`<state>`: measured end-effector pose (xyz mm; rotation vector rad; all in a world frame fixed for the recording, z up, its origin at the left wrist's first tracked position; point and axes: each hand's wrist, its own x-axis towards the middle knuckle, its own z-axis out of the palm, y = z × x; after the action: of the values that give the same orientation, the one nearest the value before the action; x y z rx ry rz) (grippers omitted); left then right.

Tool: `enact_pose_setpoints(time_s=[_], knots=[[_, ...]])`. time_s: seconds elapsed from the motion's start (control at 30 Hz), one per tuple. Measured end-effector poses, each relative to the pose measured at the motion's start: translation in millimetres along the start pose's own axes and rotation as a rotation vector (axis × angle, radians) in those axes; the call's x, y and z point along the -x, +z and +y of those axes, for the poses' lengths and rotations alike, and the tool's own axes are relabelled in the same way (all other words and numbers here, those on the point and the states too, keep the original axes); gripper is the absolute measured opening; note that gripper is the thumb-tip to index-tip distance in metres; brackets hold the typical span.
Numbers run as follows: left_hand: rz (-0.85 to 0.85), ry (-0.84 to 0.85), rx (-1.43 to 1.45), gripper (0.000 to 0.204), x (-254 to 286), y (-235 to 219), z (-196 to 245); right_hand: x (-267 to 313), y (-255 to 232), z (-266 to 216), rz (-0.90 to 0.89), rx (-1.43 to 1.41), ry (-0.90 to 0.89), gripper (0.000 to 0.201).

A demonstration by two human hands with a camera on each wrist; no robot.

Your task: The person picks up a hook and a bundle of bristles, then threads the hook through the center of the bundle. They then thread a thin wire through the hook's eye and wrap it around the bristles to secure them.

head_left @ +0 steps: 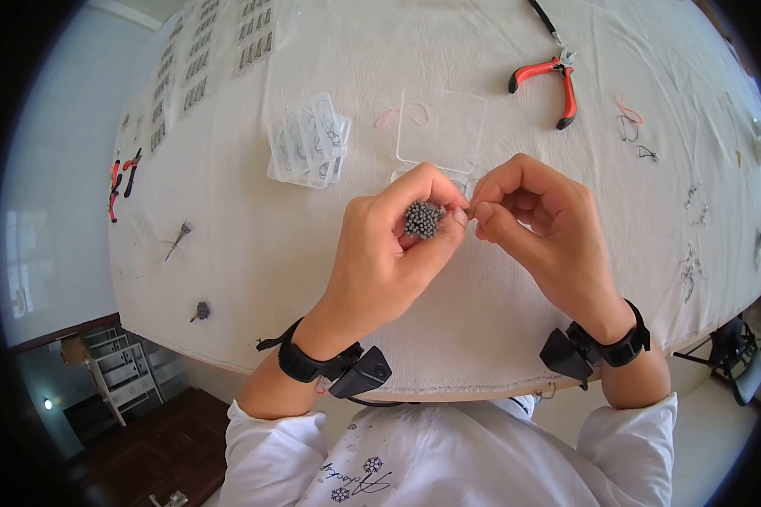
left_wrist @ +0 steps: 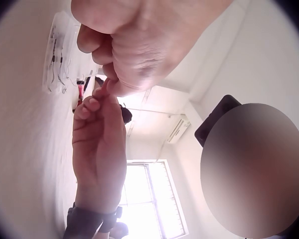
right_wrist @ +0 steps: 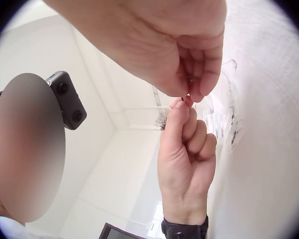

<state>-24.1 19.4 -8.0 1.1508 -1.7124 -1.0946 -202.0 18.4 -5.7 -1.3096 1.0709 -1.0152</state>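
Note:
My left hand (head_left: 389,241) holds a tight cluster of small grey round-ended pieces (head_left: 422,220) in the curl of its fingers. Part of that cluster (right_wrist: 162,121) shows beside the left thumb in the right wrist view. The left thumb and index finger also pinch a tiny dark piece (right_wrist: 183,99). My right hand (head_left: 543,221) meets them, its thumb and index finger pinched together at the same tiny piece, mostly hidden by the fingertips. In the left wrist view, the left hand (left_wrist: 144,45) hides the cluster and the right hand (left_wrist: 98,149) reaches up to it.
Beyond the hands lie clear plastic boxes (head_left: 309,139) with wire pieces, a clear lid (head_left: 441,127) and a pink loop (head_left: 391,116). Red-handled cutters (head_left: 558,80) lie far right. Two similar bundles (head_left: 177,240) lie left. Small wire pieces (head_left: 692,272) are scattered right on the white cloth (head_left: 499,338).

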Motion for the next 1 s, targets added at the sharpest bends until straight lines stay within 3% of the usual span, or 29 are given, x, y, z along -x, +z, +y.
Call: enact_pose_setpoints(time_s=[1.0], knots=[[0.037,-0.032,-0.018,0.006,1.4,1.8,1.5,-0.3,1.5,1.5,0.024,0.058,-0.072,0.005]])
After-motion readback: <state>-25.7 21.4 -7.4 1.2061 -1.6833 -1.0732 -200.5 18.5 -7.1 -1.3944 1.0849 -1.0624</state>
